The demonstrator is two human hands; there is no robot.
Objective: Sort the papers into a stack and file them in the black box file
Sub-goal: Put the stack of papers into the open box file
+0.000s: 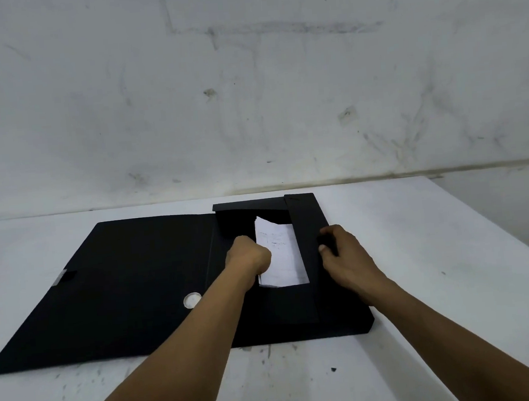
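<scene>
The black box file (344, 324) lies open on the white table, its lid (119, 277) spread flat to the left. A white stack of papers (282, 253) lies inside the tray, partly covered by black inner flaps. My left hand (249, 256) is closed at the left edge of the papers, fingers tucked down; what it grips is hidden. My right hand (344, 254) pinches the long right side flap (307, 228), which is folded over the tray. The near flap (293, 303) covers the papers' lower end.
The white table (454, 263) is scuffed with dark marks near the front. Its right edge runs diagonally at the far right. A grey stained wall (247, 90) stands right behind the table. A round finger hole (192, 300) shows on the file's spine.
</scene>
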